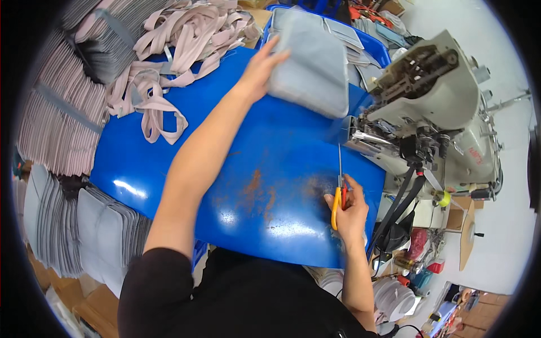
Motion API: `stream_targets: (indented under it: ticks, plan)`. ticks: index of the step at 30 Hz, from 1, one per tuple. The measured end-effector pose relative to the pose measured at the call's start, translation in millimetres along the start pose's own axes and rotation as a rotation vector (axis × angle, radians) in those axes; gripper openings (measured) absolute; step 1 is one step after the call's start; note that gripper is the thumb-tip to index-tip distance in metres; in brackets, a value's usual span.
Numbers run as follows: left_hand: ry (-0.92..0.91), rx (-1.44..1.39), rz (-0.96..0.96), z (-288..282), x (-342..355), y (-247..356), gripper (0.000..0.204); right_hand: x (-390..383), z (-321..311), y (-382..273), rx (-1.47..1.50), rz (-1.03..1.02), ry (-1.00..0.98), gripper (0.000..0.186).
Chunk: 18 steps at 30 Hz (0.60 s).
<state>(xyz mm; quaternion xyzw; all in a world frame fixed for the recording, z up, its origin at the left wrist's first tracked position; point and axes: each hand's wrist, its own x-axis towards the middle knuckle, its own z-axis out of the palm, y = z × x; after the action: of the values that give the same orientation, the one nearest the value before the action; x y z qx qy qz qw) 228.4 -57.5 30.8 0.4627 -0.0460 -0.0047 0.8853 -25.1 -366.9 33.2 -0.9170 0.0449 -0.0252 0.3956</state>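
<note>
My left hand (260, 70) reaches to the far side of the blue work surface, its fingers at the left edge of a grey, round-cornered rectangular panel (311, 70). The panel is smeared by motion and hangs over the near side of a blue bin (378, 52), where more grey panels lie. Close to the right edge of the surface, my right hand (352, 214) has its fingers around scissors (336, 209) with yellow and red handles. The blades point away from me, toward the sewing machine (422, 107), and touch no cloth.
Pale pink straps (186, 39) lie in a tangled heap at the far left of the blue work surface (225, 169). Tied stacks of grey and pink panels (65, 118) rise along the left, with more grey panels (107, 231) below. Black straps (401, 197) hang beneath the machine.
</note>
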Motion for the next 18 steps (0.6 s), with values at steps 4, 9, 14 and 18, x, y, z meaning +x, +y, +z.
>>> stream_targets:
  ticks: [4,9,14,18]
  plan:
    - [0.169,0.569,0.279,45,67,-44,0.06,-8,6,1,-0.151,-0.074,0.044,0.057]
    - [-0.348,1.207,0.538,42,-79,-45,0.03,-18,7,9,-0.222,-0.204,0.086,0.058]
    - [-0.189,1.752,0.603,-71,-167,71,0.022,-16,9,13,-0.272,-0.344,0.103,0.048]
    - [0.63,1.945,0.614,-211,-196,170,0.037,-15,11,20,-0.257,-0.373,0.112,0.049]
